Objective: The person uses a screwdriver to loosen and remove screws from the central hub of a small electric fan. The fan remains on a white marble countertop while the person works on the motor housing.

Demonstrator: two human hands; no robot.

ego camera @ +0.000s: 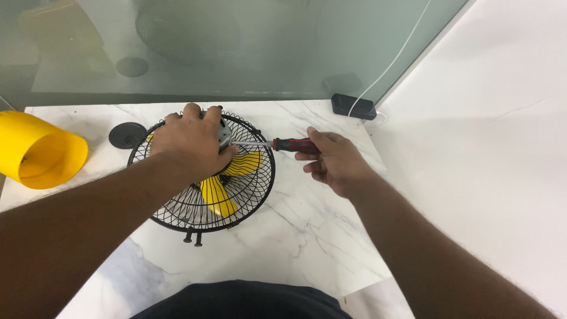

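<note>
A small fan lies face down on the marble table (295, 236): a black wire grille (260, 183) with yellow blades (220, 198) inside and a grey motor (223, 133) on top. My left hand (189, 145) presses down on the motor and covers most of it. My right hand (333, 162) grips a screwdriver (292, 145) with a red and black handle. Its metal shaft points left, with the tip at the motor beside my left thumb.
A yellow plastic cylinder (38, 150) lies on its side at the left edge. A round black cap (127, 135) rests near it. A black power adapter (352, 106) with a white cable sits at the back by the glass partition (236, 47). A white wall stands on the right.
</note>
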